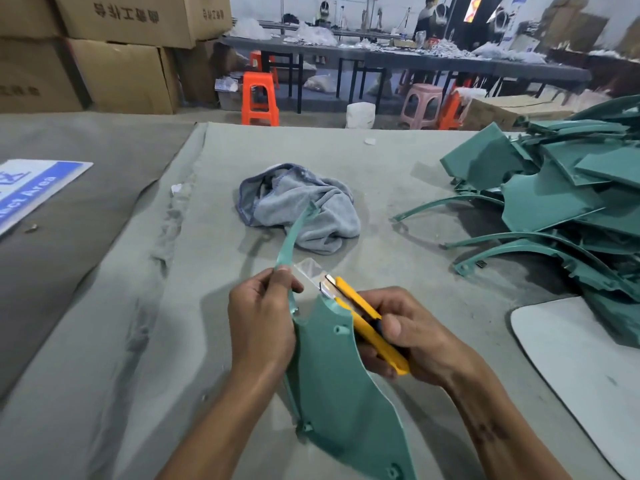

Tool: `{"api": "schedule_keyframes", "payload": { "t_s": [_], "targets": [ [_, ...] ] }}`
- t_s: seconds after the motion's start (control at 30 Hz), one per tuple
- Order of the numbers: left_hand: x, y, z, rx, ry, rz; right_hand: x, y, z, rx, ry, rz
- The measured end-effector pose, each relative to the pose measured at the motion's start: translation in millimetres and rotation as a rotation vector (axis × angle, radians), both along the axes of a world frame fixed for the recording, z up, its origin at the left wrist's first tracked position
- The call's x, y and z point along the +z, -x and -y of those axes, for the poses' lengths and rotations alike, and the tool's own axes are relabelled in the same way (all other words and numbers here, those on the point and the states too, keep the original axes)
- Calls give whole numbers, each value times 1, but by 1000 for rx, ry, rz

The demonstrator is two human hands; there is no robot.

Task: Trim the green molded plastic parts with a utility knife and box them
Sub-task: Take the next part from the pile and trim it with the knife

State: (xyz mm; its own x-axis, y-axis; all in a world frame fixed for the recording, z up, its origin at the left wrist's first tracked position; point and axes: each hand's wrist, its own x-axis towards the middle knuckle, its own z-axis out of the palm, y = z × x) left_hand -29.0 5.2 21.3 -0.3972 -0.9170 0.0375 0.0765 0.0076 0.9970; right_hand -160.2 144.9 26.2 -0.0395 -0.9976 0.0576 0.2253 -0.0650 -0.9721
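**Trimming a green part at the bench**

We are working over a grey cloth-covered table (104, 341) that fills most of our view. At its right side a heap of green molded parts (561, 202) lies piled, curved arms sticking out toward the middle. A white board (581, 358) lies at the near right, partly under that heap. Beyond the table stand stacked cardboard boxes (114, 46) on the left and orange stools (259, 98) further back.

In front of us we hold one green part (332, 382) above the table, its broad panel running down toward us and its thin curved arm reaching up and away over a crumpled grey rag (304, 209). Our left hand (259, 323) grips the part where the arm meets the panel, fingers curled round it. Our right hand (412, 341) is closed round the yellow utility knife (367, 320), its blade out and set against the panel's upper edge. A blue-and-white sign (31, 188) lies at the far left.
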Motion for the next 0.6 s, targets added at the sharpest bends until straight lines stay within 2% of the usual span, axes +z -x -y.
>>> {"api": "schedule_keyframes", "payload": {
  "t_s": [0.13,0.23,0.3,0.37,0.5,0.6],
  "targets": [
    [0,-1,-1,36,51,-27,4,-6,2,25,-1,22],
    [1,-1,0,91,80,-48,4,-16,9,-253,-33,-5],
    [2,-2,1,130,78,-79,4,-22,15,-420,-48,130],
    [3,-2,3,168,103,-78,6,-23,15,-463,-46,220],
    [6,-2,2,163,162,-67,15,-23,8,-379,-48,20],
    [5,-2,-3,52,175,-101,17,-22,6,-537,-27,47]
  ]
}}
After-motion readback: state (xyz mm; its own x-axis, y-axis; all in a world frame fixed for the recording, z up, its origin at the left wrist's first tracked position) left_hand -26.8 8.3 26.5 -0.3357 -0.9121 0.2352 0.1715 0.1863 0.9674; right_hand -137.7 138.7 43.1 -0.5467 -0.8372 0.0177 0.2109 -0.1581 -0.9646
